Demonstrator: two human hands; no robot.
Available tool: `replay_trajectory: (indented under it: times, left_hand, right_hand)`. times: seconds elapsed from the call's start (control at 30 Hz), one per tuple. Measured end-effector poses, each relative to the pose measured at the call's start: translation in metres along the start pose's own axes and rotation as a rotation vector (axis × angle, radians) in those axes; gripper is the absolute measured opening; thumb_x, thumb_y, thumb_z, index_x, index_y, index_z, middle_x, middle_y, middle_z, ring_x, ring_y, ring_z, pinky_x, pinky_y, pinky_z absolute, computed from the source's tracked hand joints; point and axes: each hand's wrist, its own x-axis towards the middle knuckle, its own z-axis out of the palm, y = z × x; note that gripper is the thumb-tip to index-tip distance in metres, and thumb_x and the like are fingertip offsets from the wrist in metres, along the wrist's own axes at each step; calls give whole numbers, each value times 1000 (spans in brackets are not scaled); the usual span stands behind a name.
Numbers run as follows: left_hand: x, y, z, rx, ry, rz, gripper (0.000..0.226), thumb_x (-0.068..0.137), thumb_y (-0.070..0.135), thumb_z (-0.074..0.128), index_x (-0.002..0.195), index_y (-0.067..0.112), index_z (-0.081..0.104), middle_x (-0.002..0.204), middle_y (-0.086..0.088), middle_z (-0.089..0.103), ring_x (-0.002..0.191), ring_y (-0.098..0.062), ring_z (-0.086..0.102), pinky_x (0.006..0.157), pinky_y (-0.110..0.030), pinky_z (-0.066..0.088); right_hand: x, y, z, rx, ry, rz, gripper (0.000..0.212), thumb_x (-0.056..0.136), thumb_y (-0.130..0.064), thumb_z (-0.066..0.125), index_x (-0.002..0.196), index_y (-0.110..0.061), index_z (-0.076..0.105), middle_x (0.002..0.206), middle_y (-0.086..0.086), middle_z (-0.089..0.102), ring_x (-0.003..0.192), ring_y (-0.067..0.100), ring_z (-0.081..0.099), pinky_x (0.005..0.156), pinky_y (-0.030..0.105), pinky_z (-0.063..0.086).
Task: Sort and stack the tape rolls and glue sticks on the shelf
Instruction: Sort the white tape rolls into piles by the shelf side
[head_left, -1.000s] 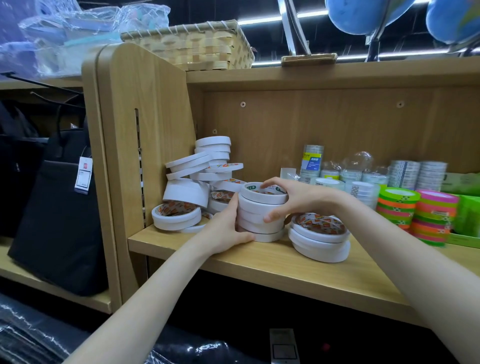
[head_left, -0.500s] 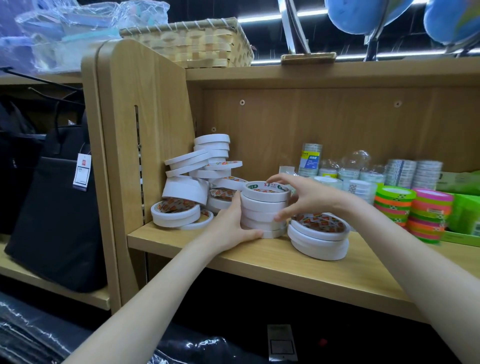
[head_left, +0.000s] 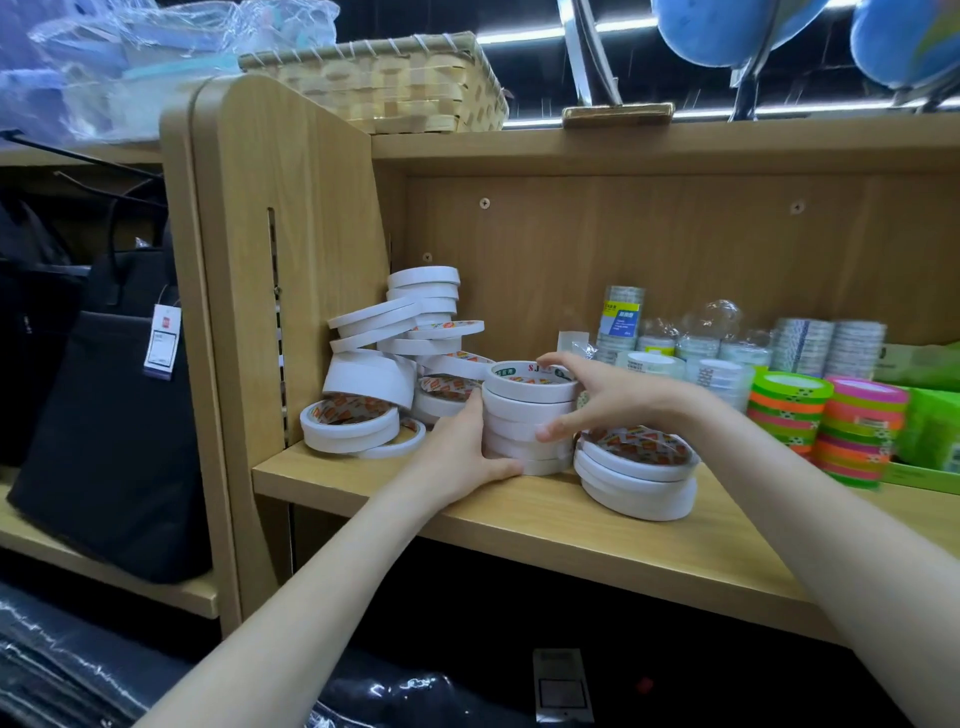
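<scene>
— Head view: how did the stack of white tape rolls (head_left: 530, 415) look?
— Upright on the shelf (head_left: 597, 540), left hand (head_left: 462, 457) and right hand (head_left: 597, 400) fingers curled round it, just left of a shorter stack (head_left: 636, 475).

Two bare forearms are seen entering from the lower edge of the view, each ending in an uncovered hand: the left hand (head_left: 464, 453) and the right hand (head_left: 613, 397). No sleeve, glove, watch, ring or bracelet is worn on any part that is shown, and the arms are bare up to the frame edge. The fingernails are kept short and unpainted where they can be made out.
</scene>
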Motion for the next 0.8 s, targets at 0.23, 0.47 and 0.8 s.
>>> replay_trajectory:
  times: [0.23,0.47,0.8]
  left_hand:
    - [1,0,-3,-42,-30,-11,87,75,24,74,145,21,23,136,2,50,123,-14,48,104,-32,40]
    - [-3,0,-15,-237,109,-127,59,84,9,66,137,8,41,129,-9,56,112,-16,57,99,-26,44]
    - [-35,-38,-71,379,528,85,43,83,5,57,125,10,50,127,-5,49,116,-20,41,97,-27,34]
  right_hand:
    - [3,1,2,-15,14,-14,82,74,-41,75,141,-32,28,133,-3,43,82,0,50,63,17,41]
    - [-4,-8,-8,-164,53,-39,72,76,-43,72,137,-29,37,138,-6,39,117,13,47,94,25,42]
    - [60,-74,3,-259,208,-347,59,85,-32,65,136,-15,40,138,3,43,126,17,41,98,23,32]
